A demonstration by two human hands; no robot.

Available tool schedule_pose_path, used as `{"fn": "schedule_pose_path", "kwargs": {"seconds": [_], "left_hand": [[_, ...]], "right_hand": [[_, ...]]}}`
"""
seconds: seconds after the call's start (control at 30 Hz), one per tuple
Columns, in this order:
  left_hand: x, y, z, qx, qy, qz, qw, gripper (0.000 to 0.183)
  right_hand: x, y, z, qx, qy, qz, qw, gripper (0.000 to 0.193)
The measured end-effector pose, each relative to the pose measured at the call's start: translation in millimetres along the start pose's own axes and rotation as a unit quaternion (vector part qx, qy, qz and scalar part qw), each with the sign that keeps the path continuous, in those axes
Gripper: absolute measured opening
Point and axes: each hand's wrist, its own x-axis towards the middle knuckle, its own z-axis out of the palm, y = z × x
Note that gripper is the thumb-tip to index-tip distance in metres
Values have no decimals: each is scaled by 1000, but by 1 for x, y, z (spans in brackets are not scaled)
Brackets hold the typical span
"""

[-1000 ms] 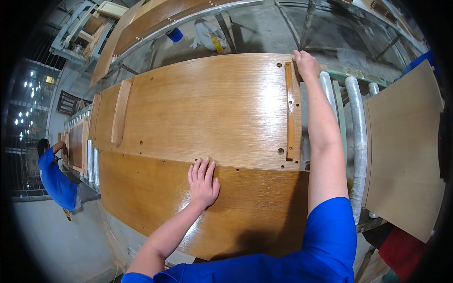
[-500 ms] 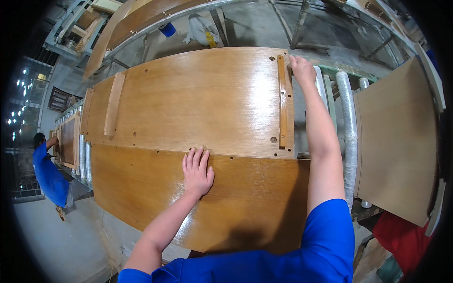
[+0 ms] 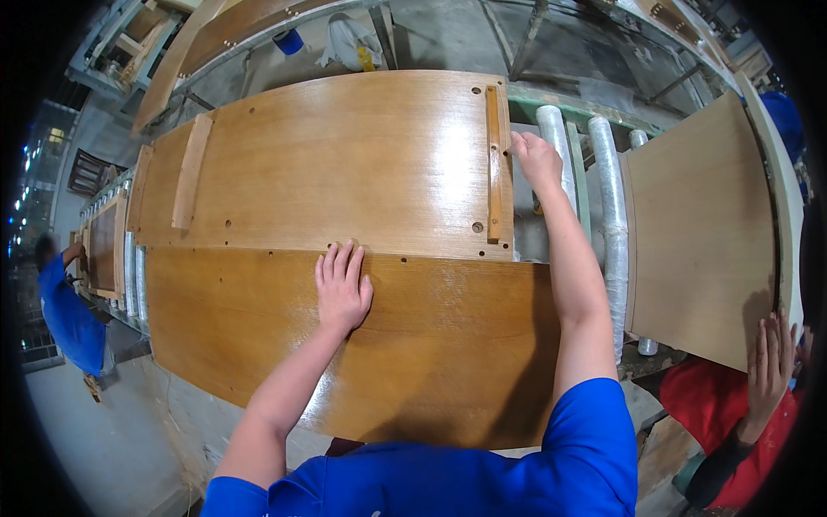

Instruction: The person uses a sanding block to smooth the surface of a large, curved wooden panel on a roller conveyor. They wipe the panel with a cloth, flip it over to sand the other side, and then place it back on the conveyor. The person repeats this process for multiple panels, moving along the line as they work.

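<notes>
A light wooden panel (image 3: pixel 345 155) with drilled holes lies flat, its near edge against a darker glossy wooden panel (image 3: pixel 431 345). My left hand (image 3: pixel 343 289) rests open on the darker panel, its fingertips reaching the seam. My right hand (image 3: pixel 537 161) is closed at the light panel's right edge, gripping it with curled fingers; their undersides are hidden. Beside that hand, a narrow wooden strip (image 3: pixel 494 164) runs along the panel. A wider batten (image 3: pixel 191 172) sits near its left end.
Wrapped rollers (image 3: pixel 610 215) stand to the right, beyond them a plain board (image 3: pixel 702 250). A person in red has a hand (image 3: pixel 769 362) at that board's near corner. Another person in blue (image 3: pixel 73 310) works at the far left beside a framed panel (image 3: pixel 105 250).
My right hand has slid nearer along the light panel's right edge. My left hand stays by the seam. The other person's hand has appeared at the right board. The whole view has shifted slightly.
</notes>
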Motion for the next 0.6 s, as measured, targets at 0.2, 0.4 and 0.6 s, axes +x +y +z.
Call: {"fn": "schedule_pose_path", "kwargs": {"seconds": [0.2, 0.4, 0.6], "left_hand": [[0, 0, 0, -3, -5, -3, 1000, 49], [0, 1, -1, -8, 2, 1, 1000, 48], [0, 0, 1, -5, 24, 5, 1000, 47]], "right_hand": [[-6, -1, 1, -9, 1, -6, 1000, 41], [-11, -1, -1, -20, 16, -12, 1000, 40], [-34, -5, -7, -9, 13, -13, 1000, 41]]}}
